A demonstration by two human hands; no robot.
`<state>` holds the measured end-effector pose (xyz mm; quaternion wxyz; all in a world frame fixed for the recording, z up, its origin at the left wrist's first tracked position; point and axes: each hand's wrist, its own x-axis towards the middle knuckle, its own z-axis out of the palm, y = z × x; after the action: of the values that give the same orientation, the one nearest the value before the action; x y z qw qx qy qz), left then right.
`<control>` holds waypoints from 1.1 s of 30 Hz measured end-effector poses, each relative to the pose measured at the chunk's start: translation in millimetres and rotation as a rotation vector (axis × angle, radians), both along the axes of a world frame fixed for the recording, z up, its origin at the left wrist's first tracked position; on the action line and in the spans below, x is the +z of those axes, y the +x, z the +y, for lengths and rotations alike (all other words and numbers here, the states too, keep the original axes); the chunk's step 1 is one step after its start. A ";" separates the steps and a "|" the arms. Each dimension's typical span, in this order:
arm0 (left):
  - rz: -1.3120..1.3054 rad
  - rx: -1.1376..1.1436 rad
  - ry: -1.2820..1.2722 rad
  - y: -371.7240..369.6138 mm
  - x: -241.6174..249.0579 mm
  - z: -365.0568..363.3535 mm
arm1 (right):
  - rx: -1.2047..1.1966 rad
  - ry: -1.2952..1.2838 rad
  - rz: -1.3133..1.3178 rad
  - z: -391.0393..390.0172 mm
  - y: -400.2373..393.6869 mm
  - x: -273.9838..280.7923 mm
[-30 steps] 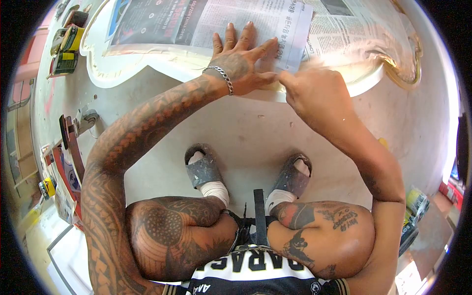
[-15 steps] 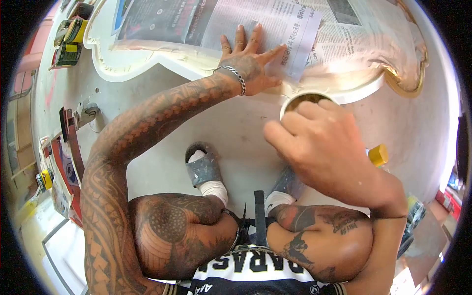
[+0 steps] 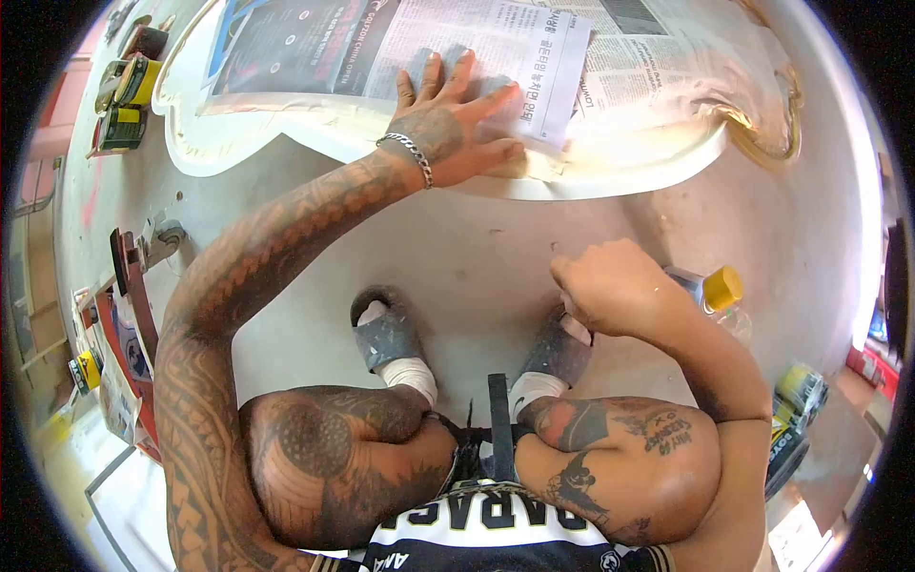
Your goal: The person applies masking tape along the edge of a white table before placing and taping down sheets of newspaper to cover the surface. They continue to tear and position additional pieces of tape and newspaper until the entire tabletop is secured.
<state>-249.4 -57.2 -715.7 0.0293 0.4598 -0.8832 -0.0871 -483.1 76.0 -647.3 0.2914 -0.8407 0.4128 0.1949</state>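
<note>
My left hand (image 3: 443,138) lies flat with spread fingers on a sheet of newspaper (image 3: 457,48). The paper covers a large white panel with a wavy edge (image 3: 610,191), and pale masking tape (image 3: 324,129) runs along its border. Over the floor in front of the panel, my right hand (image 3: 615,286) is closed, knuckles up. What its fingers hold, if anything, is hidden. A clear bottle with a yellow cap (image 3: 722,289) stands just right of that hand.
Several cans (image 3: 124,129) stand at the upper left. A dark-handled tool (image 3: 129,262) and a red-edged box (image 3: 124,334) are at the left. More cans (image 3: 799,391) are by my right knee. My sandalled feet (image 3: 386,334) are on the grey floor (image 3: 457,248).
My right hand has pulled back from the panel edge toward my feet. The white ring-shaped roll seen by it before no longer shows. My left hand stays on the paper.
</note>
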 end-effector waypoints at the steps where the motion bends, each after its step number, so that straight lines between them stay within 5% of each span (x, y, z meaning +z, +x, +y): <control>1: 0.013 -0.004 0.003 1.0 0.1 0.1 | -0.031 -0.029 -0.011 -2.6 -4.8 2.5; 6: 0.152 -0.027 -0.002 11.7 3.6 6.4 | -0.205 0.024 -0.086 -16.5 -12.0 47.0; 12: 0.475 -0.253 -0.030 34.4 27.0 44.5 | -0.188 0.396 -0.098 2.0 7.7 -11.8; 15: 0.451 -0.319 -0.065 42.6 25.5 53.6 | -0.123 0.286 -0.262 -0.1 -7.6 -16.9; 18: 0.411 -0.335 -0.107 48.3 23.0 55.9 | -0.171 -0.098 -0.415 -19.7 -19.5 17.7; 21: 0.381 -0.330 -0.108 47.5 18.5 58.3 | -0.267 -0.283 -0.335 -35.0 -7.4 54.9; 25: 0.357 -0.318 -0.103 43.3 11.0 57.8 | -0.092 -0.184 -0.254 -39.6 -10.3 60.9; 28: 0.371 -0.321 -0.117 42.8 9.7 57.9 | -0.198 -0.464 -0.219 -41.6 -7.2 63.8; 33: 0.375 -0.314 -0.110 40.7 8.6 56.2 | -0.007 -0.720 -0.049 -64.0 -9.9 40.7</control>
<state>-208.7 -0.9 -707.1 0.2039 0.2903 -0.9264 -0.1261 -493.1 12.0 -606.6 -0.0129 -0.8924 0.4507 0.0158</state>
